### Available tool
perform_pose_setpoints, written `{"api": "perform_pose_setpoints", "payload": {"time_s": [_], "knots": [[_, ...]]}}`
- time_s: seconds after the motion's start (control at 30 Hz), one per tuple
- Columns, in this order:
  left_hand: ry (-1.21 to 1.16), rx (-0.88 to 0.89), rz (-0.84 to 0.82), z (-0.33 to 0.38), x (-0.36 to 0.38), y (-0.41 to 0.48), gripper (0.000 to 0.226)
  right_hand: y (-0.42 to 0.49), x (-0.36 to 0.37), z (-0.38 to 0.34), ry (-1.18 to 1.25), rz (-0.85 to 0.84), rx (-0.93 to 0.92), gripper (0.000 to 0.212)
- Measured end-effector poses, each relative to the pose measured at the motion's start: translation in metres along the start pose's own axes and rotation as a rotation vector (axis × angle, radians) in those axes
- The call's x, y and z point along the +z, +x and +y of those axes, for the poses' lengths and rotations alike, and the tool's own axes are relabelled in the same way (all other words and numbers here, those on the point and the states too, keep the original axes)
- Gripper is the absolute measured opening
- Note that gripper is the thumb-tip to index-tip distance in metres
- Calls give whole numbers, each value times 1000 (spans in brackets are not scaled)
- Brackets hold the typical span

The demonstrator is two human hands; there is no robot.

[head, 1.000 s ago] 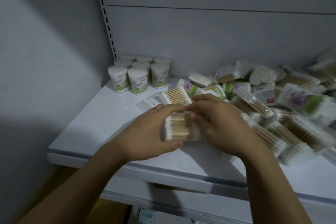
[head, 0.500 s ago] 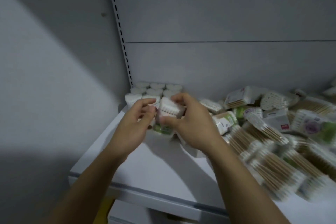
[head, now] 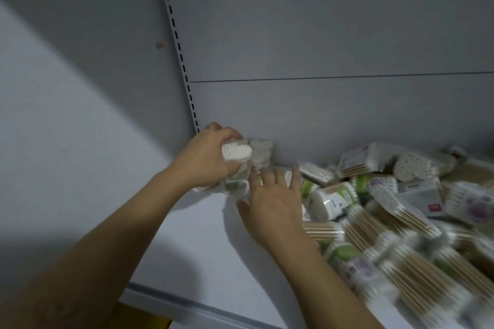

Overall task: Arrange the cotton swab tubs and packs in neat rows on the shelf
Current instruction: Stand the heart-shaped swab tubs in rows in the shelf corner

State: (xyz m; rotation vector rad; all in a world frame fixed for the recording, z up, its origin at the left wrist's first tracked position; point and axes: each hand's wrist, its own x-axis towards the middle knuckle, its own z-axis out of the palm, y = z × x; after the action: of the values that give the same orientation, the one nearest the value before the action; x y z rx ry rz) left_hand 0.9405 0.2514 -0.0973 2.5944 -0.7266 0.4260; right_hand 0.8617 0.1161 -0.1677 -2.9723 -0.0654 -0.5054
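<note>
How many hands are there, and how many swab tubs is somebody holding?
Bare hands: 2, the left hand and the right hand
Round white cotton swab tub in the left grip: 1
Total: 3

Tub row [head: 260,151] at centre mostly hidden behind left hand [head: 205,160]; pack pile [head: 401,235] at lower right motion-blurred, cut by frame edge.

A grey back panel [head: 334,35] rises behind the white shelf [head: 192,243], split by one thin horizontal seam [head: 334,78]. A slotted upright [head: 175,35] runs down its left edge. The side wall [head: 53,128] is lit pale below (shadowed above, on a diagonal).
</note>
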Motion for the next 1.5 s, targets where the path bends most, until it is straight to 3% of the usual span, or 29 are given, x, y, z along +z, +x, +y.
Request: {"api": "perform_pose_setpoints", "payload": {"time_s": [0.07, 0.17, 0.27, 0.43, 0.67, 0.8, 1.0, 1.13, 1.23, 1.37, 1.5], "knots": [[5, -23, 25, 1, 2, 6, 52, -2, 7, 3, -127, -210, -36, 72], [-27, -10, 8, 8, 9, 12, 50, -7, 7, 5, -246, -323, -71, 73], [40, 19, -55, 17, 21, 16, 52, -10, 2, 8, -243, -316, -42, 61], [462, 60, -110, 16, 40, 18, 55, -18, 1, 13, -235, -289, -35, 50], [613, 67, -51, 13, 60, 12, 55, -20, 3, 15, -203, -266, -26, 52], [562, 58, -51, 12, 62, 7, 46, -23, 1, 15, -154, -235, -11, 49], [495, 83, -45, 11, 60, -8, 49, -22, -18, 13, -52, -87, 31, 47], [218, 154, 59, 21, 58, -28, 40, -39, -33, 16, 33, 130, 84, 37], [-42, 285, 12, 36, 60, -44, 38, -69, -41, 27, 58, 315, 196, 30], [-236, 443, -73, 53, 74, -65, 43, -112, -49, 31, 91, 364, 291, 34], [-325, 541, -2, 58, 98, -90, 39, -149, -44, 30, 24, 339, 396, 37]]}}
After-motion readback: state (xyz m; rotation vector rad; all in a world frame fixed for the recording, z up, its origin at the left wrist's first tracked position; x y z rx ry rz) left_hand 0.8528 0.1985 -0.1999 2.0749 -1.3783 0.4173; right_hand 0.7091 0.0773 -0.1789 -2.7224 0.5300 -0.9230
